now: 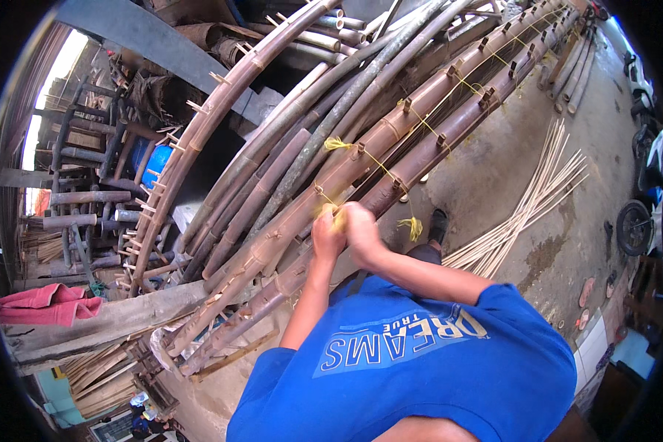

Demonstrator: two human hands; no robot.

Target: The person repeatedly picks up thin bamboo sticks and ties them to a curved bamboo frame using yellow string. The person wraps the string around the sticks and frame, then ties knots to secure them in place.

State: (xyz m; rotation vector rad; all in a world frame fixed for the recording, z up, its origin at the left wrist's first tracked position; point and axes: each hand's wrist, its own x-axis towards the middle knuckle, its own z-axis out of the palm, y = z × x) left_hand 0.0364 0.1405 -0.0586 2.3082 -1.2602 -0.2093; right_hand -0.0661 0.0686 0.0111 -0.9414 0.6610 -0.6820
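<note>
Two long brown bamboo poles lie side by side, the left pole (384, 135) and the right pole (464, 121), with short pegs (440, 139) standing in holes along them. Yellow twine (376, 162) crosses between the pegs. At the near part of the poles, my left hand (327, 234) and my right hand (362, 231) are closed close together on yellow twine, which is blurred between the fingers. A loose knot of twine (337, 143) sits beside the left pole, and a twine tuft (414, 227) hangs right of my right hand.
Several more bamboo poles (287, 180) are stacked at the left, near a curved pole (199, 121) with pegs sticking out. Thin sticks (519, 210) lie on the concrete floor (486, 173) at the right. A red cloth (50, 303) drapes over a beam at left; a motorcycle wheel (633, 227) stands far right.
</note>
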